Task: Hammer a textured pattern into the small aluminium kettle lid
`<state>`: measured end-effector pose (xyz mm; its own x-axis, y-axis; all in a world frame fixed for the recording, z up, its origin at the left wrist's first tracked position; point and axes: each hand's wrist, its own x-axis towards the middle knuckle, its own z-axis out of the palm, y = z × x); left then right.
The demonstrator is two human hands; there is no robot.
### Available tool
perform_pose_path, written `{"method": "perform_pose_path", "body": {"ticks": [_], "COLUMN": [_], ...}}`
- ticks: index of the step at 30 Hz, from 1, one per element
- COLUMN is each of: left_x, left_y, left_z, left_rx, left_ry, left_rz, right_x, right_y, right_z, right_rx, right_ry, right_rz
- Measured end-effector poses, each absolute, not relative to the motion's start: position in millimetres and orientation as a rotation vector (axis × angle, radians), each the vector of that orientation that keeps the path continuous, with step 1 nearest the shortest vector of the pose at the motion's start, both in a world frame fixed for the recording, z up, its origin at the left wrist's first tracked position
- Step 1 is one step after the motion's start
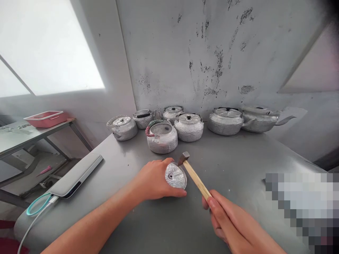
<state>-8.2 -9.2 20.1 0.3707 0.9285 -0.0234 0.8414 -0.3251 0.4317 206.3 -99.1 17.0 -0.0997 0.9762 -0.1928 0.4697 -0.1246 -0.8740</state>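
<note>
My left hand [159, 180] is wrapped round a dented silver kettle lid [175, 176] with a small hole near its middle, held tilted above the grey table. In my right hand [225, 218] is a hammer [197, 180], gripped by its wooden handle. The hammer's metal head is at the upper right edge of the lid; whether it touches, I cannot tell. Just beyond my left hand stands a lidless kettle [162, 143] with a red and green wrapped handle.
Several lidded silver kettles [189, 128] stand along the back of the table [212, 225]. A white power bank [76, 176] with a cable lies at the left. Beyond it, a pink basket [46, 120] sits on a side table. A pixelated area covers the right edge.
</note>
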Motion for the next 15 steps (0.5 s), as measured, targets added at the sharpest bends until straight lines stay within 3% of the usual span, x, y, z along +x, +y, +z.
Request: {"method": "perform_pose_path", "body": {"ticks": [15], "left_x": [-8], "left_y": [-8], "left_z": [18], "left_rx": [2.272], "left_ry": [1.544], "left_rz": [0.326], "right_x": [205], "right_y": [-99], "right_z": [6], "right_rx": [-1.638], "right_ry": [-1.594], "right_rz": [1.098]}}
